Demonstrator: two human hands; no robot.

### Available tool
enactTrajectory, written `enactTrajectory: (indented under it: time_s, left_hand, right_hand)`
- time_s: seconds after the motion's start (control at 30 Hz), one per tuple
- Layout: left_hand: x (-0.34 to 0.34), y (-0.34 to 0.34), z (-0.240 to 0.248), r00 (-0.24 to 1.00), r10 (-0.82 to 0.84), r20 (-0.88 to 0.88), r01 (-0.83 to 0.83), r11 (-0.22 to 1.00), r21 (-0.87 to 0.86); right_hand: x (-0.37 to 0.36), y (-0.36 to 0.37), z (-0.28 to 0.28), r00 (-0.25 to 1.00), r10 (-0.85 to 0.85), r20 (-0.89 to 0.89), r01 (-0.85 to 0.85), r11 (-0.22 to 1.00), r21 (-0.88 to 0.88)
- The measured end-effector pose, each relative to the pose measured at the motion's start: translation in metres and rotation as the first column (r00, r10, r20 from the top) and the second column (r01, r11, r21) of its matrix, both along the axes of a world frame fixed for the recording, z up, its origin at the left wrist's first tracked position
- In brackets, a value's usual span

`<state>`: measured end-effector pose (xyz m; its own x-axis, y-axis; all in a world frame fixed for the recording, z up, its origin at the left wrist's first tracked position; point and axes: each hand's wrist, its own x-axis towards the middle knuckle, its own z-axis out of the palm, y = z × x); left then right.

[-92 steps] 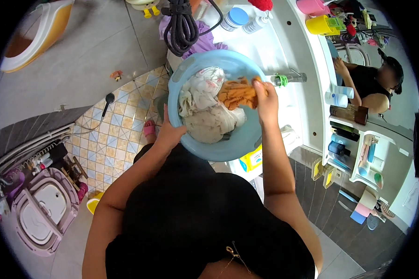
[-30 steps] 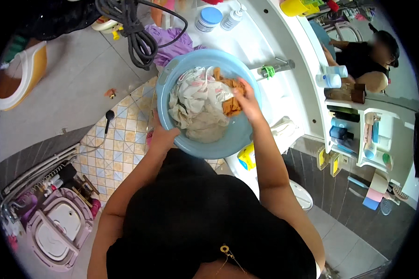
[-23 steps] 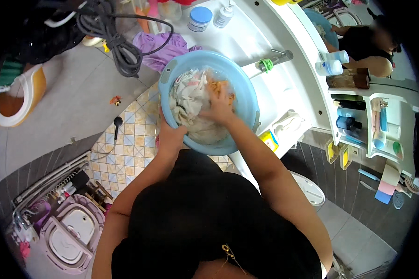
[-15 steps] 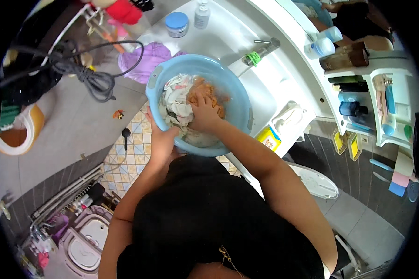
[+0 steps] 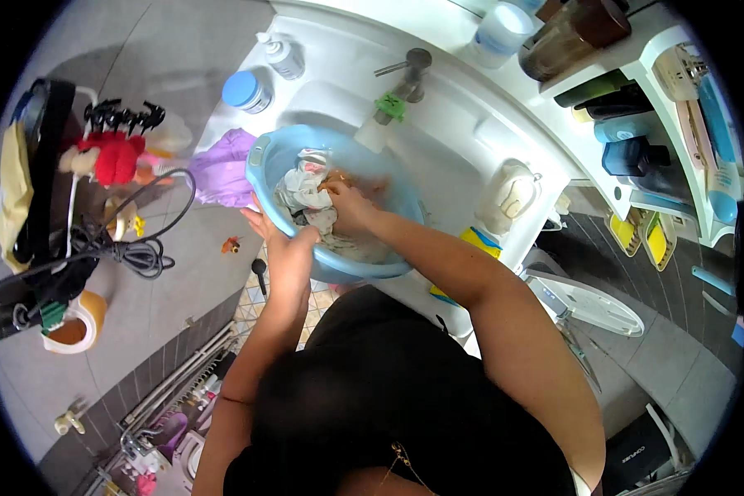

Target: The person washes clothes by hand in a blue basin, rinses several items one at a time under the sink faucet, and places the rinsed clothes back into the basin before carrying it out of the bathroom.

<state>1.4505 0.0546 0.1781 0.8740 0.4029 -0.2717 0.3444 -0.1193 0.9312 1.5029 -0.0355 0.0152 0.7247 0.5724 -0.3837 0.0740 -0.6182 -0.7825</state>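
A light blue plastic basin (image 5: 351,139) sits at the near edge of the white sink, beneath the faucet (image 5: 401,91), and looks tilted away from me. My left hand (image 5: 288,250) grips its left rim, with the thumb on top and the fingers around the outer side. Inside, white printed clothes (image 5: 299,195) are bunched on the left, against an orange cloth (image 5: 339,176) partly under cloudy water. My right hand (image 5: 351,208) presses into these wet clothes with bent fingers, the fingertips partly hidden in the folds.
Purple cloth (image 5: 223,169) hangs over the sink's left end, near a blue-lidded jar (image 5: 246,92) and a pump bottle (image 5: 281,56). A soap dish (image 5: 508,197) lies on the right. Shelves of bottles (image 5: 628,161) stand at the right; a dark cord (image 5: 140,258) hangs at the left.
The basin has tipped away from me, toward the sink, and its water has shifted to the far side. My right hand's fingers have curled into the clothes. The view has turned.
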Motion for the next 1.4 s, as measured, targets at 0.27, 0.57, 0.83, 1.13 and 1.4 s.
enactTrajectory:
  time_s: [0.27,0.57,0.83,1.13,1.4]
  left_hand:
    - [0.024,-0.034,0.000,0.989,-0.136,-0.062,0.149,0.917,0.370]
    - [0.040,-0.044,0.015,0.986,-0.158,-0.061,0.165,0.816,0.553]
    - [0.042,0.026,0.000,0.996,0.066,-0.064,-0.070,0.996,-0.059]
    - [0.049,0.029,0.028,0.989,0.106,-0.107,-0.124,0.977,-0.176]
    - [0.037,0.041,0.036,0.998,0.057,-0.031,-0.059,0.996,-0.062]
  right_hand:
    - [0.008,-0.026,0.004,0.990,-0.140,-0.015,0.139,0.951,0.278]
    - [0.017,-0.011,-0.005,0.951,-0.308,-0.002,0.280,0.863,0.421]
    - [0.031,-0.040,-0.009,0.970,-0.225,-0.095,0.241,0.825,0.511]
    - [-0.003,-0.109,0.010,0.909,-0.397,-0.126,0.398,0.737,0.546]
    - [-0.009,-0.149,0.042,0.859,-0.502,-0.105,0.478,0.709,0.519]
